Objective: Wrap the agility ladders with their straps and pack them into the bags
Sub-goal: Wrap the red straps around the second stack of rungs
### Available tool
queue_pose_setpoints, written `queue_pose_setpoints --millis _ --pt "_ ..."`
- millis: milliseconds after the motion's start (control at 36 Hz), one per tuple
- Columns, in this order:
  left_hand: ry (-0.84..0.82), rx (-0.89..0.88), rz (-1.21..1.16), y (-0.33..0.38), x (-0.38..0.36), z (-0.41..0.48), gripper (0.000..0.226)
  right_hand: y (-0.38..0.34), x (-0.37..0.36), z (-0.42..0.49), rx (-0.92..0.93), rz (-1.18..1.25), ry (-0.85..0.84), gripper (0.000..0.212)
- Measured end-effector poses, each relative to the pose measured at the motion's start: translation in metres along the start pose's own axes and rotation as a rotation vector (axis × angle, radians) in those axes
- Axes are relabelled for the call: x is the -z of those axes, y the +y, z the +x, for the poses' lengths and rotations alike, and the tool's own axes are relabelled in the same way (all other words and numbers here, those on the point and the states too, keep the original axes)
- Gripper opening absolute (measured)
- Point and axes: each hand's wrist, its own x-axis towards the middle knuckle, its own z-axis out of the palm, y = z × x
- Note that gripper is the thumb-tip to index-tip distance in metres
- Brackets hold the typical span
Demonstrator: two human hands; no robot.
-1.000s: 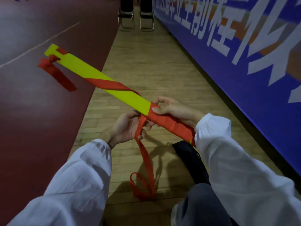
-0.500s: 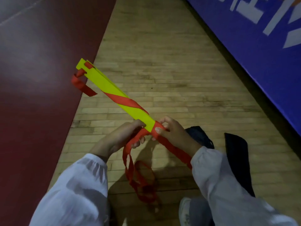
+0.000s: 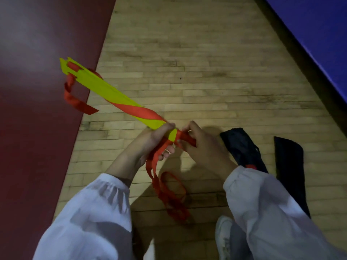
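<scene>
A bundle of yellow ladder rungs (image 3: 105, 89) points up and left, held above the wooden floor. A red strap (image 3: 139, 110) winds round it. My left hand (image 3: 150, 145) grips the bundle near its lower end, with the loose strap running through its fingers. My right hand (image 3: 199, 145) grips the strap-wrapped end just to the right. The strap's slack (image 3: 172, 196) hangs down and pools on the floor between my arms. A short red strap tail (image 3: 75, 98) dangles from the far end. Two dark bags (image 3: 242, 147) (image 3: 289, 166) lie on the floor at right.
A dark red mat (image 3: 37, 91) covers the floor on the left. A blue banner wall (image 3: 319, 34) runs along the right. My white shoe (image 3: 223, 233) shows at the bottom.
The camera has tilted down, so the chairs and banner lettering left view. The bundle sits lower in view and my left hand now closes over it; a second bag is visible.
</scene>
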Motion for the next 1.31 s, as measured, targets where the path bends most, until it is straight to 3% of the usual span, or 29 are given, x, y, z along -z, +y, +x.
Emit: queue_pose_setpoints --millis 83,222,389,528,722,1056,1306 --pt "0.010 -0.008 -0.005 -0.002 0.002 -0.002 0.039 0.001 0.003 0.001 -0.087 0.228 -0.075 0.024" --pt "-0.006 0.022 -0.005 0.000 0.002 -0.007 0.042 -0.004 0.007 0.005 -0.350 0.618 -0.350 0.050" --pt "-0.084 0.115 -0.043 0.002 0.007 -0.008 0.053 -0.008 0.008 0.011 -0.354 0.484 -0.402 0.068" --pt "-0.143 0.163 -0.020 0.004 0.011 -0.007 0.058 -0.004 0.010 0.012 -0.336 0.538 -0.390 0.059" --pt "-0.264 0.284 0.048 0.009 0.020 -0.007 0.074 0.001 0.011 0.014 -0.295 0.482 -0.233 0.063" --pt "-0.093 0.041 -0.042 0.005 0.011 -0.004 0.045 0.006 0.006 0.013 -0.281 0.229 -0.018 0.040" --pt "-0.036 -0.030 -0.070 0.000 0.007 0.002 0.040 0.002 0.007 0.011 -0.278 0.151 -0.024 0.050"
